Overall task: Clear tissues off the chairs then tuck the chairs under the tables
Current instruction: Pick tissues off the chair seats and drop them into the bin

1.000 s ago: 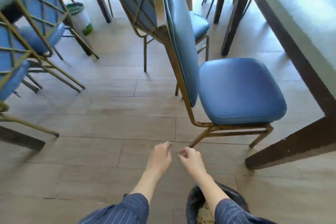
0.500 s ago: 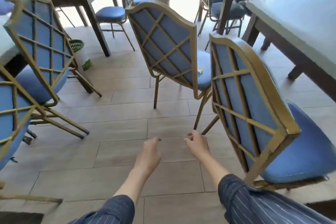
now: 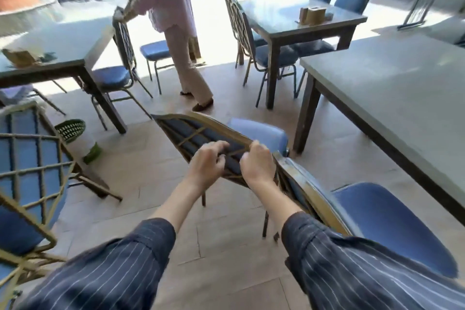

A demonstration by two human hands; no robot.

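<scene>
Both hands on the top rail of the chair (image 3: 201, 133): right hand (image 3: 258, 165) clenched on the rail, left hand (image 3: 206, 161) curled over the lattice, grip probably closed, blurred. The desk (image 3: 392, 98) lies ahead-right, beyond the seat; rail runs left-right, right hand nearer.

I wear dark navy sleeves (image 3: 105, 274) with thin white pinstripes. Both are pushed up, cuffs bunched below the elbow. My left hand (image 3: 205, 165) and right hand (image 3: 259, 165) are bare.
</scene>
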